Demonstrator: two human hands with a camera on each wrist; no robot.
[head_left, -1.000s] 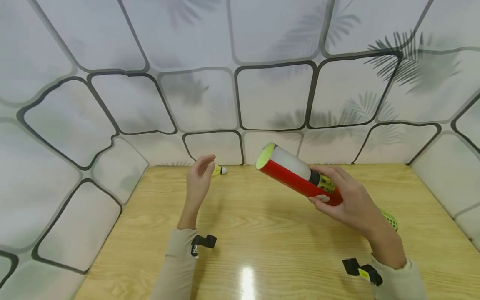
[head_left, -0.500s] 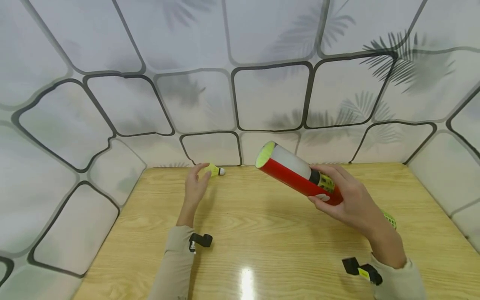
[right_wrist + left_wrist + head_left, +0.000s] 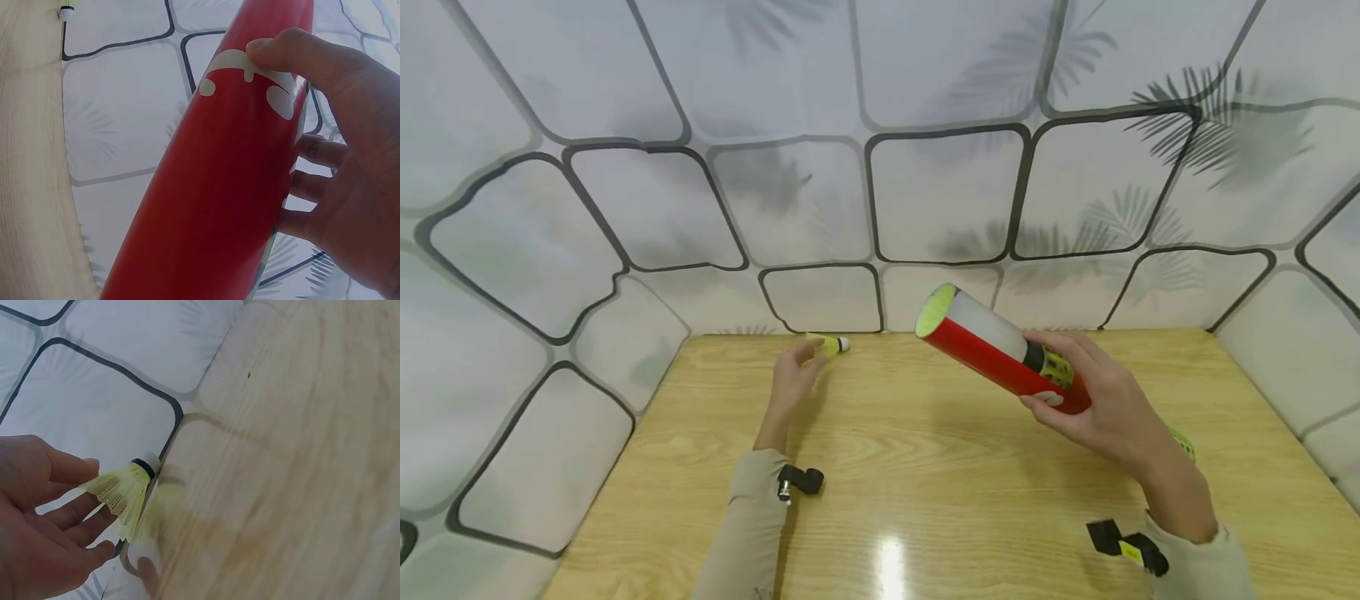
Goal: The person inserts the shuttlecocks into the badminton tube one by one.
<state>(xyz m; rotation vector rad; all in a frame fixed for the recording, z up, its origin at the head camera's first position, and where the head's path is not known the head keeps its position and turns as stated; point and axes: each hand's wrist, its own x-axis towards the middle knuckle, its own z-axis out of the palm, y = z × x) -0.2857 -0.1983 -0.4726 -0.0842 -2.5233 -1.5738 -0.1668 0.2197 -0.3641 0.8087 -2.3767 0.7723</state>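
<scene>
A yellow shuttlecock (image 3: 830, 344) with a white tip and black band lies at the table's far edge by the wall. My left hand (image 3: 792, 379) reaches to its skirt; in the left wrist view the thumb is at the near rim of the shuttlecock (image 3: 125, 490) and the other fingers are behind it. My right hand (image 3: 1101, 400) grips a red shuttlecock tube (image 3: 981, 358) round its lower part, tilted above the table, with its pale green end up and to the left. White, black and yellow mesh areas show along the tube's side; the right thumb presses its red face (image 3: 219, 169).
Behind the right wrist, a yellow-green mesh piece (image 3: 1182, 442) is partly hidden on the wooden table (image 3: 887, 467). A pale wall (image 3: 947, 196) with a dark-lined pattern stands along the back and continues down both sides.
My left hand has come down onto the shuttlecock and its fingers have drawn in around the skirt. The right hand and the tube have stayed almost in place.
</scene>
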